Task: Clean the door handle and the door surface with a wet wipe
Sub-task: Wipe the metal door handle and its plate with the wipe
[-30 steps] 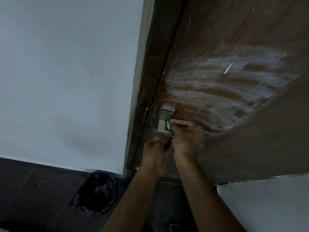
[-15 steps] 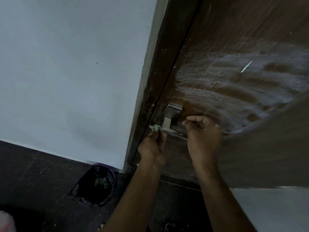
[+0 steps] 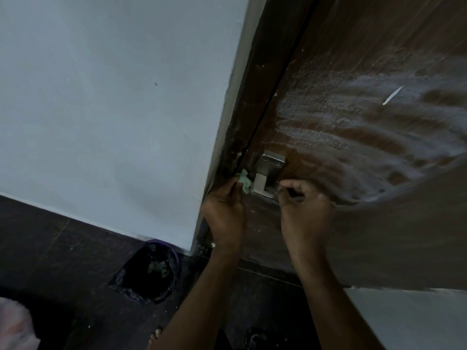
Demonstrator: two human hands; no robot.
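Note:
A brown wooden door (image 3: 341,59) fills the upper right, with whitish wet streaks across it. Its silver metal handle (image 3: 267,173) sits near the door's left edge. My left hand (image 3: 225,210) pinches a small crumpled green wet wipe (image 3: 244,181) just left of the handle, against the dark door frame. To the right of the handle, my right hand (image 3: 303,210) has curled fingers close to the handle's lower part; whether it grips the handle is hidden.
A white wall (image 3: 113,97) takes up the left side. On the dark floor below stands a purple bin with a black liner (image 3: 149,271) holding used wipes. A pinkish object (image 3: 15,327) shows at the bottom left. A bare foot (image 3: 154,337) is near the bottom edge.
The wipe passed from my right hand at the handle to my left hand, which has moved it left of the handle. My right hand drew away to the right.

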